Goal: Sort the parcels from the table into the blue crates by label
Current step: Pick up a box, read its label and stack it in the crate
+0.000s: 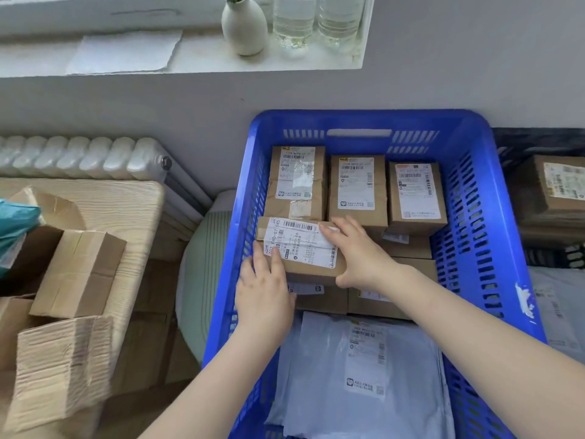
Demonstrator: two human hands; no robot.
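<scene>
A blue crate [493, 255] fills the middle of the view and holds several labelled brown boxes and a grey mailer bag [357, 375]. Both my hands are on one brown labelled parcel [304, 245] lying on top of other boxes at the crate's left side. My left hand [264, 296] rests on its near left corner with fingers straight. My right hand [356, 251] lies over its right end, thumb curled under the near edge. Three boxes [357, 188] stand in a row behind it.
A wooden table [104, 204] on the left carries several brown boxes [79, 274] and a teal bag [15, 226]. A radiator [82, 156] lines the wall. A vase [243, 26] and bottles stand on the windowsill. More parcels [557, 191] lie right of the crate.
</scene>
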